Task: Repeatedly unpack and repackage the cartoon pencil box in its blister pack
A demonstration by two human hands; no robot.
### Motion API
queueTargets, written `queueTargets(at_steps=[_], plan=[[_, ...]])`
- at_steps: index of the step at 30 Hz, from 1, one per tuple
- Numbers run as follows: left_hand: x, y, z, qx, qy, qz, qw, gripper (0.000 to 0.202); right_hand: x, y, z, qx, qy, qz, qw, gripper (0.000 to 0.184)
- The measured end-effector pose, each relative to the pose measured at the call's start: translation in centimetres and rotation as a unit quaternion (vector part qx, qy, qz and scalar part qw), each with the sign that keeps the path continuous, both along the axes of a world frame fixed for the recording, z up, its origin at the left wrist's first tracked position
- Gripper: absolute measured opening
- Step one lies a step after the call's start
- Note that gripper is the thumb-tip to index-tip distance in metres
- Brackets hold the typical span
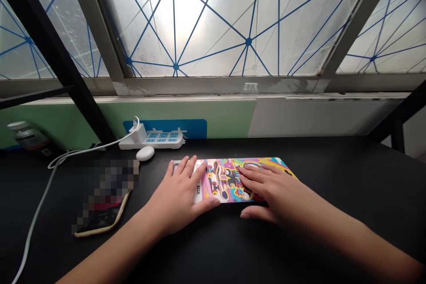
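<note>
A flat colourful box [229, 178] with cartoon print and the word "BOX" on its white end lies on the black desk [333, 186], in the middle. My left hand [181, 193] rests on its left end, fingers stretched flat over the top and thumb along the near edge. My right hand [266, 188] lies flat over the right half, fingers pointing left, thumb at the near edge. Both hands are open and press on the box; neither grips it.
A phone [103, 213] lies at the left, its screen blurred. Behind it are a white earbud case [145, 153], a white power strip [156, 138] with a plugged charger and cable [43, 195], and a small jar [28, 135]. Frosted windows run along the back.
</note>
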State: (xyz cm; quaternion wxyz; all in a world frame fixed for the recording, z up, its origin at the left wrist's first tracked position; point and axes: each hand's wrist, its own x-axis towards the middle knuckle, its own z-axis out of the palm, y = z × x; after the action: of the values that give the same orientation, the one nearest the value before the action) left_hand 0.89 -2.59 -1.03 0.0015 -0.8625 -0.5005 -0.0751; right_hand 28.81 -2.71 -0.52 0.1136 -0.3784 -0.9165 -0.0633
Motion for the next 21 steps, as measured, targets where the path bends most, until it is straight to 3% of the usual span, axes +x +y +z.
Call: queueTargets(at_steps=[3,5,12,16,21], plan=[[-0.2,0.2,-0.1,-0.003,0.001,0.003,1.0,0.087,-2.0,-0.3,-1.3,0.001,-0.003,0.012,1.0,0.091],[-0.3,0.3,-0.1,-0.004,-0.004,-0.003,1.0,0.088,-3.1,-0.3,-1.7,-0.004,-0.013,0.024,1.0,0.098],[-0.4,0.5,-0.1,-0.023,-0.007,0.008,1.0,0.091,-3.3,0.3,-1.2,-0.037,-0.031,0.03,0.998,0.084],[-0.4,0.5,-0.1,-0.024,-0.005,0.008,1.0,0.091,-1.4,0.4,0.3,-0.082,-0.051,0.01,0.995,0.075],[-0.3,0.5,0.1,-0.027,0.0,0.009,1.0,0.091,2.0,0.9,2.0,-0.082,-0.038,-0.011,0.996,0.051]])
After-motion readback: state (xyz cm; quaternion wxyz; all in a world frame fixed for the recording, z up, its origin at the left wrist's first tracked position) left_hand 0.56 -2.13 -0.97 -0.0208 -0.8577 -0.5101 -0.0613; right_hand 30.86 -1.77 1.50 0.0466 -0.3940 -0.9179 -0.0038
